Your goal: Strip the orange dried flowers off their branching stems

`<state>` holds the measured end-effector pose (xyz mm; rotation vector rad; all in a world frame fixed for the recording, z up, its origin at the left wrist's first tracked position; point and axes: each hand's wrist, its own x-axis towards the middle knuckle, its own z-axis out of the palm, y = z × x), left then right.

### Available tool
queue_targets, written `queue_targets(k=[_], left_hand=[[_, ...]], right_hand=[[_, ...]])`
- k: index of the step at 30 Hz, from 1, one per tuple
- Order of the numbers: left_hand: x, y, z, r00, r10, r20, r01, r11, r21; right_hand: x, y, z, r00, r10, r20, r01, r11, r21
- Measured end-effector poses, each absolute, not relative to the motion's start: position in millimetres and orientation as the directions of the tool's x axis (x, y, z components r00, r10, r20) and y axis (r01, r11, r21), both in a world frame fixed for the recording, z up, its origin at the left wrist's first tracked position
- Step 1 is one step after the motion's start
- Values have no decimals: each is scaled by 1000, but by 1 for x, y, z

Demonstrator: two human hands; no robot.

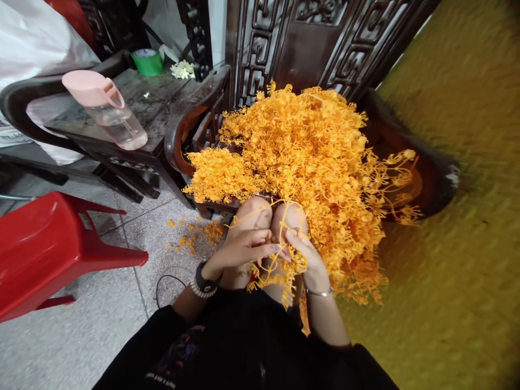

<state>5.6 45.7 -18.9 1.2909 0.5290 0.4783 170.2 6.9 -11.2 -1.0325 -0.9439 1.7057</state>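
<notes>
Over my knees, an orange artificial flower sprig [290, 273] with thin branching stems is held between my two hands. My left hand [246, 250] reaches in from the left, its fingers closed at the stems; its fingertips are partly hidden. On the other side my right hand [311, 260] is closed around the sprig, thumb toward the left hand. A big heap of the same orange sprigs [309, 146] fills the carved wooden chair in front of me, right up to my knees. A smaller pile of loose orange pieces [221, 174] lies at its left.
Orange bits [211, 233] are scattered on the speckled floor [117, 303]. A red plastic stool [44, 249] stands at left. On the dark wooden side table [65, 116] are a pink-lidded bottle [117, 122] and green tape [148, 62]. A yellowish textured surface [459, 303] lies at right.
</notes>
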Motion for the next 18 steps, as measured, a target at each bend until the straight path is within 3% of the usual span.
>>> queue_targets(k=[2,5,14,18], left_hand=[[3,47,-28,903,407,-136,-15,346,938],[0,46,-41,930,325,-169,12,434,901],[1,37,-44,914,384,-132,-49,427,903],[2,33,-52,843,520,-142,-79,381,921]], right_hand=[[168,0,-14,-268,941,-206,-312,-287,-905],[168,-6,-20,-295,941,-164,-309,-256,-916],[179,-1,-22,-389,912,-127,-233,-231,-945],[177,-6,-18,-320,945,-66,-279,-161,-947]])
